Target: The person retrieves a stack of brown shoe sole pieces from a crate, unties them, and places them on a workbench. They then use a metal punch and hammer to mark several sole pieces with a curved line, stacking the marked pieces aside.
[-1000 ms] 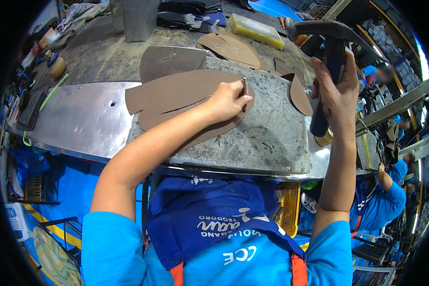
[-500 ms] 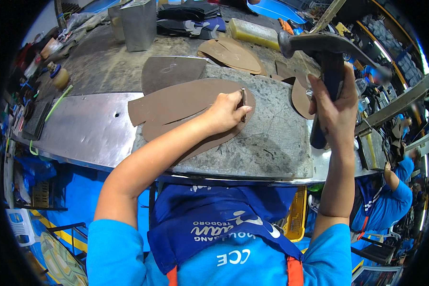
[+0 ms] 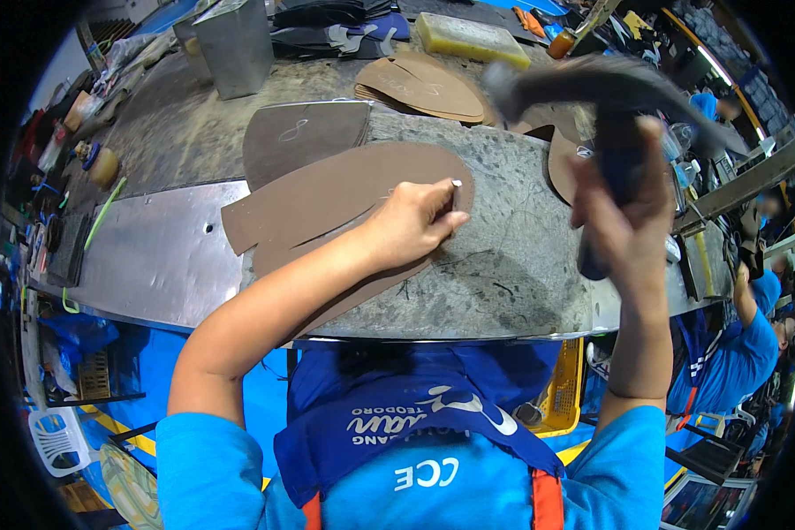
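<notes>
My left hand (image 3: 412, 223) is closed around a small metal punch (image 3: 457, 183), whose shiny top sticks out above the fingers. It rests near the rounded right end of a brown sole-shaped sheet (image 3: 327, 181); the punch's lower tip is hidden by my fingers. More brown sheet shows under my left forearm. Raised on the right, my right hand (image 3: 625, 208) grips the dark handle of a hammer (image 3: 592, 84). The hammer is smeared by motion, its head well above the grey stone-like slab (image 3: 521, 238) under the sheets.
A stack of dark brown pieces (image 3: 305, 132) lies behind the sheet, with tan cut pieces (image 3: 420, 87) farther back. A yellow block (image 3: 473, 40) and a metal container (image 3: 230, 53) stand at the back. At right, a co-worker in a blue shirt (image 3: 729, 353) sits nearby.
My view has shifted slightly. The hammer and right hand, sharp before, are now blurred by motion while still raised. My left hand stays at the sheet's right end, showing less of the punch.
</notes>
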### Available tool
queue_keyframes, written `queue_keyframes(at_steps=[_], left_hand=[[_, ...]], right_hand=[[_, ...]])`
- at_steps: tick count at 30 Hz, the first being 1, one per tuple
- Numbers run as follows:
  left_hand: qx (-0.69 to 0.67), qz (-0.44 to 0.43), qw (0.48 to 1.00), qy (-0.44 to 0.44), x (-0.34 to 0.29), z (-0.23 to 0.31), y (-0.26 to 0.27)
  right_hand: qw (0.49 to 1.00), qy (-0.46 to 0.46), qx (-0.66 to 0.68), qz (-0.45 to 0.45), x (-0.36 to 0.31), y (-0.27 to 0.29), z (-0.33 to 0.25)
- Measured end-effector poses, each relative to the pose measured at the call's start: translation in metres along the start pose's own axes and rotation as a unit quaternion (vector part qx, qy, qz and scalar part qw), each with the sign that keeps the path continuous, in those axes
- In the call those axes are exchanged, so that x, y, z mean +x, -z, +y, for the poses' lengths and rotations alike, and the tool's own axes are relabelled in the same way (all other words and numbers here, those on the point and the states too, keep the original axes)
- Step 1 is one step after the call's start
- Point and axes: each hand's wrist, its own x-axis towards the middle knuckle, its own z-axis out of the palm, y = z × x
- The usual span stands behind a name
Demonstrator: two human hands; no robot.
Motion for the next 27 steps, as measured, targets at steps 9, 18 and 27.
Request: queue_keyframes(at_steps=[9, 18, 27], left_hand=[[-0.204, -0.018, 0.956, 0.209, -0.002, -0.001, 0.007], [-0.003, 0.013, 0.999, -0.04, -0.009, 0.002, 0.002], [-0.005, -0.014, 1.0, -0.011, -0.013, 0.005, 0.006]], right_hand=[[0.987, 0.067, -0.121, -0.087, 0.008, 0.007, 0.009], [0.942, 0.07, -0.193, -0.264, 0.0, -0.002, 0.015], [0.984, 0.104, -0.101, -0.104, 0.0, -0.003, 0.004]])
